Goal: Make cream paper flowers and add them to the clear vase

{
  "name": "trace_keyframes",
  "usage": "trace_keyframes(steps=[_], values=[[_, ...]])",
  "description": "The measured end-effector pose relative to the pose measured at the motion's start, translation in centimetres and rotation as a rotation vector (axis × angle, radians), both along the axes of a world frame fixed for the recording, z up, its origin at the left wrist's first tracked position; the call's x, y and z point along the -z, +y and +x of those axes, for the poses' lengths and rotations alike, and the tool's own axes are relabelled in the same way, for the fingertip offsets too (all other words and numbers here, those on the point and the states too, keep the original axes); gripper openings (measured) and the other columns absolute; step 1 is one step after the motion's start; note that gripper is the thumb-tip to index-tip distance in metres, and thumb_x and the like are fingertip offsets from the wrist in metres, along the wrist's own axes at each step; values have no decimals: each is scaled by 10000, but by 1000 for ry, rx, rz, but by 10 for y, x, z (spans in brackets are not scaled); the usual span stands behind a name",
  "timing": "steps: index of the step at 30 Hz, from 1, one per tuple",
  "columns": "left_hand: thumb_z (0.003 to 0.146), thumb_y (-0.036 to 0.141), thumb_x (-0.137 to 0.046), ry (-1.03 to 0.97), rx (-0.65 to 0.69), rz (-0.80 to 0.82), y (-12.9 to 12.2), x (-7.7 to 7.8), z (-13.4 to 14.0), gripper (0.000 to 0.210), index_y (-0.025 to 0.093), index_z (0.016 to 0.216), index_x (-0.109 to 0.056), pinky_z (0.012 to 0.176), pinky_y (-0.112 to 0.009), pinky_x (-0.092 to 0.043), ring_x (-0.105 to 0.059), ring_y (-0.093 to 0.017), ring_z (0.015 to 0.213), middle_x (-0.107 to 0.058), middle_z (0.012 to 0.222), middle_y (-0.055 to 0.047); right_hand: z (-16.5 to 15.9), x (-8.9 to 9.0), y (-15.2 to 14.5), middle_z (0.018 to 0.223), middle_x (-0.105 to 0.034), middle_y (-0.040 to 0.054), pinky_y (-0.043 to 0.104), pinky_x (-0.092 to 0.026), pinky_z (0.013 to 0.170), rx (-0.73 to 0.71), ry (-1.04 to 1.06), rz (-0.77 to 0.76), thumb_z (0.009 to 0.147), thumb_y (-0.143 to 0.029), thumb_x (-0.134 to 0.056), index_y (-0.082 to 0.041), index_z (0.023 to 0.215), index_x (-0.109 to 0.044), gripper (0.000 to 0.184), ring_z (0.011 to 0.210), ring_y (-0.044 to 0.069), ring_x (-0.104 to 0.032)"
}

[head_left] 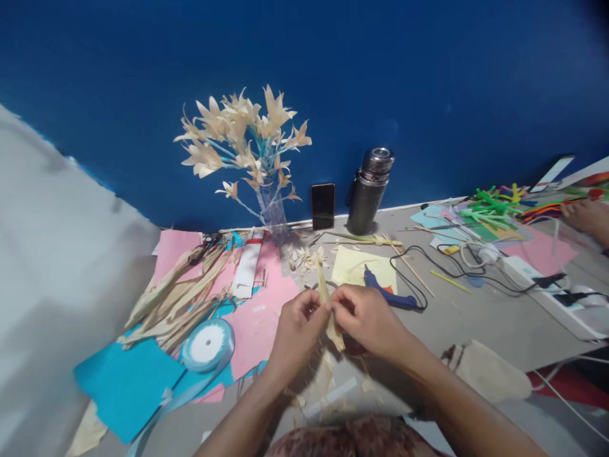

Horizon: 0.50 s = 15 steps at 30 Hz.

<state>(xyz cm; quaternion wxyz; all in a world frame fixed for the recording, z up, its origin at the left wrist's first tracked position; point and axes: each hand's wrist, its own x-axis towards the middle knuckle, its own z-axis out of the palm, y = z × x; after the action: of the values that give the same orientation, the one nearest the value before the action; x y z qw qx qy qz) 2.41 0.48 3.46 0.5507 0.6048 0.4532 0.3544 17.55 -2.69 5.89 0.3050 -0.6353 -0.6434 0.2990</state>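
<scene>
Both hands pinch one strip of pale dried corn husk (324,285) over the middle of the table. My left hand (301,320) grips its left side with thumb and fingertips. My right hand (364,317) holds the right side, and the fingertips of both hands nearly meet. The strip's upper end points toward the wall, and its lower part hangs below the fingers. Scissors seem to lie partly hidden behind the hands. Just beyond my right hand is a blue glue gun (387,291), beside a yellow paper sheet (347,265). Small husk scraps (304,259) lie farther back.
Husk flowers (238,120) stand in a clear vase (275,209), near a phone (323,206) and a dark thermos (368,193). Left are loose husks (190,292) and a blue ribbon roll (208,343). At right are a power strip (547,295), cords, pipe cleaners (492,206) and another person's hand (587,219).
</scene>
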Motion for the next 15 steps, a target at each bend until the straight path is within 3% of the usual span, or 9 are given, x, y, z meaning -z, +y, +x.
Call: trace_keyframes(steps=[5,8,12,15], values=[[797,366,-697,-140,26,-41,-3,-8,-7,225,167,714,-633,564,-230,-373,-483,-121,607,-576,659,-2,-1,6,5,745,-670,56,273,-296,591,40,-283,87,869,-198,-511,-185,780,-586,117,635,164,-554],[730,451,-763,-335,168,-184,-9,-26,-25,309,174,696,-631,517,-249,-389,-494,-127,546,-570,622,-16,12,13,13,733,-668,75,278,-296,582,168,-351,15,843,-144,-503,-176,748,-588,131,631,174,-563],[690,406,-806,-611,371,-194,-12,-56,-50,349,192,553,-566,432,-267,-374,-447,-115,424,-457,505,3,38,18,17,644,-635,15,252,-356,573,288,37,21,804,-180,-542,-193,711,-594,107,591,153,-559],[646,323,-843,-615,213,-207,5,-69,-42,286,186,588,-599,405,-220,-319,-411,-89,443,-459,534,15,49,23,13,472,-534,-32,220,-296,447,318,516,-99,804,-311,-592,-183,684,-612,176,419,107,-445]])
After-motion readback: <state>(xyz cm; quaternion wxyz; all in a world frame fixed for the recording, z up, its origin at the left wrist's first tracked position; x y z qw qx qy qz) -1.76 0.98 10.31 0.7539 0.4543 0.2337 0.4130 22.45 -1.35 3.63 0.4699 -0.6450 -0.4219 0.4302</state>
